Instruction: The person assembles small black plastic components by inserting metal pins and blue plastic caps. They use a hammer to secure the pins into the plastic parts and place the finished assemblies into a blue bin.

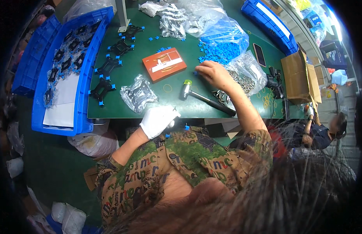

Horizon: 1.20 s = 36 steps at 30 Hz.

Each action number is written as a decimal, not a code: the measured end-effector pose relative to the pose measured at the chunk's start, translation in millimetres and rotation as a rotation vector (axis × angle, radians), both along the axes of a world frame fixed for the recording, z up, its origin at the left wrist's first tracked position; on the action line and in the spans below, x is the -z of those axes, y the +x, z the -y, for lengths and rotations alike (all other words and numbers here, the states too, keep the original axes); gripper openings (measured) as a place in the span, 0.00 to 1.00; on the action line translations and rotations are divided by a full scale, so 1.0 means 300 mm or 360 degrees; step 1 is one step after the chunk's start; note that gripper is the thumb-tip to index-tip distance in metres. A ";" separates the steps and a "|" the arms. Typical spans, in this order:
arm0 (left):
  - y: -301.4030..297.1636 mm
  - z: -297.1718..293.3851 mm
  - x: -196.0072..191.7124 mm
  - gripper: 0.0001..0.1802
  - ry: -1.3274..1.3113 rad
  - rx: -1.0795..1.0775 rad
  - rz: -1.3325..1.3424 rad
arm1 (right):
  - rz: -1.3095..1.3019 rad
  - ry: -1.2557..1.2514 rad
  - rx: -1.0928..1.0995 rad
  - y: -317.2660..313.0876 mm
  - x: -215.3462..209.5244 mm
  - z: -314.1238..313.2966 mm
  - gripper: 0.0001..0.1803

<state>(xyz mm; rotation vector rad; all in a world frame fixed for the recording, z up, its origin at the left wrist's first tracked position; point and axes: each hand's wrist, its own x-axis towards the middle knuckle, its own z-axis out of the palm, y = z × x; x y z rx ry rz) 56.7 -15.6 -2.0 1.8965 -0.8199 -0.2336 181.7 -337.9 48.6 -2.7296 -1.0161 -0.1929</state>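
Observation:
My left hand [159,121], in a white glove, is closed at the table's near edge. It grips a dark bracket that is mostly hidden by the glove and my shirt; two blue end caps [186,127] show on it. My bare right hand [215,74] reaches over the table beside a heap of small blue caps [223,48], its fingertips pinched on one blue cap [195,73]. Between my hands lie a hammer [206,100] with a yellow-green face and an orange-red box [164,64]. A plastic-wrapped pack of black parts [138,94] rests near my left hand.
Finished-looking black brackets [108,66] with blue tips line the table's left side. A blue crate [81,74] of wrapped parts stands further left. To the right are a bag of metal pins [243,80], a phone [259,54], rubber bands [268,99] and a cardboard box [298,78]. Another person [317,130] sits beyond.

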 end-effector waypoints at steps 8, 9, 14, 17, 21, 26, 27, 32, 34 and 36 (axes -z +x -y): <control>-0.019 0.005 -0.012 0.10 0.0016 0.0018 -0.0067 | -0.0188 -0.0012 0.0581 -0.022 0.019 -0.022 0.17; -0.023 0.004 -0.010 0.09 0.0009 0.0008 -0.0083 | -0.0263 -0.0048 0.0615 -0.018 0.005 -0.050 0.19; -0.038 0.000 -0.046 0.10 -0.0025 -0.0075 -0.0313 | -0.0207 -0.0014 0.0471 -0.026 0.023 -0.096 0.16; -0.036 -0.001 -0.070 0.12 0.0041 -0.0065 -0.0240 | -0.0226 -0.0019 0.0277 -0.006 0.044 -0.080 0.13; -0.046 -0.004 -0.068 0.13 0.0028 -0.0092 -0.0349 | -0.0312 -0.0025 0.0158 0.011 0.022 -0.070 0.12; -0.051 0.001 -0.066 0.13 -0.0005 -0.0075 -0.0355 | -0.0229 -0.0002 0.0552 -0.016 0.006 -0.039 0.17; -0.053 0.000 -0.066 0.13 0.0016 -0.0073 -0.0380 | -0.0269 -0.0082 0.0630 -0.023 -0.006 -0.043 0.18; -0.056 0.003 -0.074 0.14 0.0037 -0.0067 -0.0353 | -0.0273 -0.0055 0.0631 -0.075 -0.009 -0.099 0.20; -0.049 0.008 -0.070 0.14 0.0070 -0.0032 -0.0234 | -0.0237 -0.0051 0.0580 -0.064 0.038 -0.092 0.19; -0.054 0.008 -0.062 0.15 0.0032 -0.0054 -0.0384 | -0.0206 -0.0062 0.0574 -0.057 0.057 -0.093 0.19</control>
